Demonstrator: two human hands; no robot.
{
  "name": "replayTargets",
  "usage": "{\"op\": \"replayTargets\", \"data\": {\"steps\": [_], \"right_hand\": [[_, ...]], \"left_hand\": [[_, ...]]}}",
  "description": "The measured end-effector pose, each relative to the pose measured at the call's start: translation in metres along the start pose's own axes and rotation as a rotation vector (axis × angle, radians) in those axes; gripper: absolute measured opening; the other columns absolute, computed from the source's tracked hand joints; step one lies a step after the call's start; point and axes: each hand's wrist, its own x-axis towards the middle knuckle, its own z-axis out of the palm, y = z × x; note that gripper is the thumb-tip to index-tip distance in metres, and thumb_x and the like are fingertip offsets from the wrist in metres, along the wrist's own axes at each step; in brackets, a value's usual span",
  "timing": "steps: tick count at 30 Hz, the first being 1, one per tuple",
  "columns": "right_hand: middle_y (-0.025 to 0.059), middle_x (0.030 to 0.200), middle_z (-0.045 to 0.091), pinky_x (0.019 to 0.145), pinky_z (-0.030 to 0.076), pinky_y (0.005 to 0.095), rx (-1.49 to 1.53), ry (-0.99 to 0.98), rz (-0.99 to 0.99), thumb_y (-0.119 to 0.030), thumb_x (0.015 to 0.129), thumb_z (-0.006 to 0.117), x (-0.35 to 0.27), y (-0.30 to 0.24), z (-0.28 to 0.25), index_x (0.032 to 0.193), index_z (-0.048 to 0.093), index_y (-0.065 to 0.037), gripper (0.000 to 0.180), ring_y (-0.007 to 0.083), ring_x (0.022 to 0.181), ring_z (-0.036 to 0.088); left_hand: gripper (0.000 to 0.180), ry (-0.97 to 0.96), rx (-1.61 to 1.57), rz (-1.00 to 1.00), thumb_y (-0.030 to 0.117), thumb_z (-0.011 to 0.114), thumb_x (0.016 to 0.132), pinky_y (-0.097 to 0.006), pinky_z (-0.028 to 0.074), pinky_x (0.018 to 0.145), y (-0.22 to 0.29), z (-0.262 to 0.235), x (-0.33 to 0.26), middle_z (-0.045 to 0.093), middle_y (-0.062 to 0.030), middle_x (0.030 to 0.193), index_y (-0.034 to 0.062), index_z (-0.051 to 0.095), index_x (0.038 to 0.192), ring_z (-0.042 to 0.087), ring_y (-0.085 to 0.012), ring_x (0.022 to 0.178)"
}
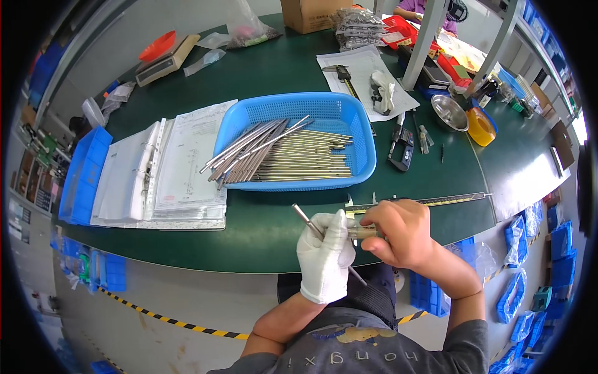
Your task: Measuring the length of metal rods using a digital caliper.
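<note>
My left hand (pixel 324 262), in a white glove, is closed around a thin metal rod (pixel 303 215). The rod slants from the table's front edge down toward my lap. Bare, my right hand (pixel 398 234) pinches a short yellowish cylinder (pixel 362 232) beside the gloved fingers. Whether the cylinder touches the rod is hidden by the glove. Just beyond my right hand, a long vernier caliper (pixel 455 199) lies on the green table. A blue perforated basket (pixel 367 146) stands farther back, holding many metal rods (pixel 305 156), some piled crosswise on the left.
Left of the basket lies an open ring binder (pixel 146 177) beside a blue bin (pixel 84 181). To the right are a micrometer (pixel 402 146), a metal bowl (pixel 449 113) and a yellow bottle (pixel 480 127). A scale (pixel 167 60) stands far left. Another person (pixel 411 9) sits beyond the metal posts.
</note>
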Motion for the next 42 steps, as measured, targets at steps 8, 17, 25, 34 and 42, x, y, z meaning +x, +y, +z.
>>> {"op": "replayTargets", "data": {"steps": [8,17,25,34,42], "right_hand": [[0.0058,0.066,0.051,0.046,0.039,0.0337,-0.177,-0.026,-0.195,-0.038,0.080,0.063,0.000,0.007,0.003,0.076,0.052,-0.006,0.034,0.0235,0.048,0.048],[0.0045,0.075,0.057,0.052,0.041,0.0264,0.947,-0.086,0.812,-0.001,0.078,0.060,-0.004,-0.009,0.000,0.107,0.060,0.000,0.029,0.0130,0.053,0.050],[0.0029,0.073,0.057,0.042,0.038,0.0247,0.298,0.041,0.245,0.000,0.066,0.074,-0.008,-0.013,0.007,0.083,0.064,-0.003,0.020,0.0153,0.051,0.050],[0.0109,0.076,0.061,0.052,0.043,0.0244,0.371,0.238,0.309,0.008,0.075,0.062,-0.009,-0.010,0.000,0.084,0.055,0.001,0.014,0.0166,0.059,0.054],[0.0090,0.076,0.060,0.050,0.040,0.0253,0.393,0.128,0.328,0.008,0.075,0.061,-0.005,-0.005,-0.009,0.082,0.054,0.000,0.012,0.0146,0.057,0.051]], "left_hand": [[0.019,0.170,0.021,0.028,0.018,0.053,0.095,-0.021,0.024,0.038,0.004,-0.002,0.003,0.046,0.0021,0.056,0.0060,0.056,0.082,0.032,-0.0031,0.040],[0.026,-0.020,-0.082,-0.098,0.027,0.043,0.099,-0.021,0.021,0.037,0.013,-0.010,-0.005,0.034,0.0053,0.052,0.0078,0.056,0.087,0.024,-0.0035,0.039],[0.020,-0.004,-0.057,-0.074,0.022,0.047,0.098,-0.021,0.023,0.037,0.010,-0.006,-0.005,0.039,0.0037,0.052,0.0064,0.056,0.089,0.030,-0.0038,0.039],[0.028,0.012,0.040,-0.013,0.028,0.039,0.100,-0.020,0.020,0.035,0.010,-0.012,-0.002,0.032,0.0050,0.053,0.0080,0.055,0.088,0.022,-0.0036,0.039],[0.015,0.008,0.099,-0.127,0.019,0.050,0.096,-0.019,0.023,0.037,0.007,-0.004,-0.009,0.052,-0.0005,0.061,0.0064,0.056,0.090,0.033,-0.0022,0.041]]}}
